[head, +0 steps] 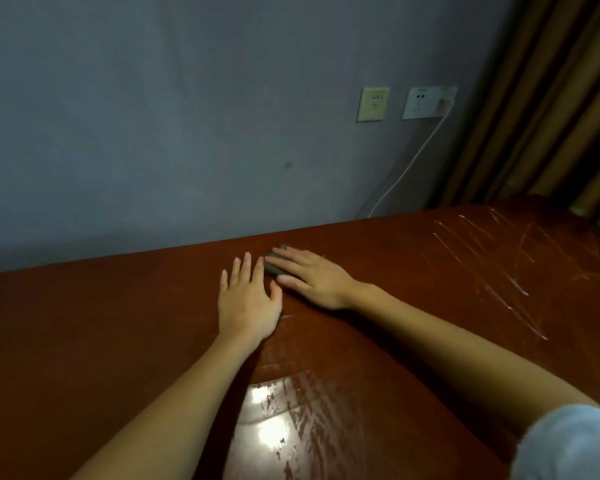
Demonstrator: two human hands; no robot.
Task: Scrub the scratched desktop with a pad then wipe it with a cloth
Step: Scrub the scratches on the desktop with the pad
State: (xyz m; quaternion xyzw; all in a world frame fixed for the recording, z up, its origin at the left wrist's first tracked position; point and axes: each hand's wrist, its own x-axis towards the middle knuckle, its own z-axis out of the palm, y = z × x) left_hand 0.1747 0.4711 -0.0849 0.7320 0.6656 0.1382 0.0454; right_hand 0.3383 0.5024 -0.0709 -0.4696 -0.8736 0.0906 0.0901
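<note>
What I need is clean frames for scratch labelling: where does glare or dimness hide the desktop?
Head view: dim overall; a bright glare patch on the near desktop washes out its surface; the far-right scratches read clearly; the pale blue shape at bottom right is blurred.

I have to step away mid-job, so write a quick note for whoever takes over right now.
Left hand: open, flat on the desktop, holding nothing.
Right hand: open, straight fingers pressing the dark pad.
Done: the near middle looks streaked, perhaps already scrubbed.
To do: scrub the white scratches at far right, then wipe. The pale fabric at near right may be the cloth.
</note>
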